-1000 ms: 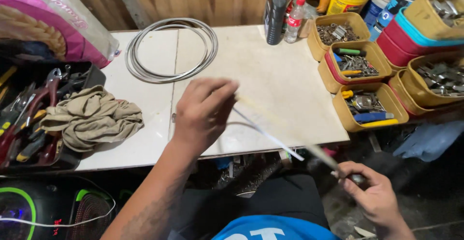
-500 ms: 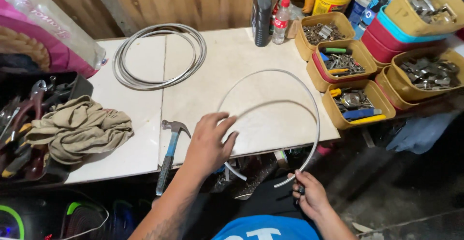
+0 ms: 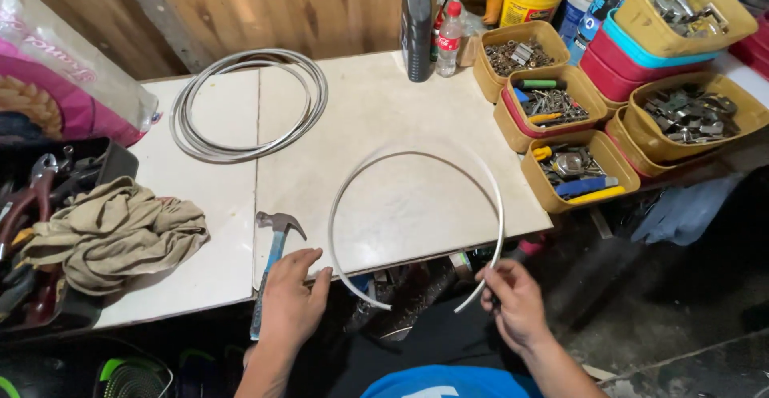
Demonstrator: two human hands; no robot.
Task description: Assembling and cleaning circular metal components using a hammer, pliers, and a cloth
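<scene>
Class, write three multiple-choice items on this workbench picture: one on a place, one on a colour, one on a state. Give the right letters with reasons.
1. Where does the hammer lie?
A. inside a yellow tub
B. on the white table, beside the left hand
C. on the floor

2. What colour is the hammer's handle?
A. blue
B. red
C. black

3. How is the strip shaped?
A. straight
B. knotted
C. bent into an open loop

B: it lies on the table by the left hand.
A: the handle shows blue.
C: the right hand holds one end; the ends do not meet.
</scene>
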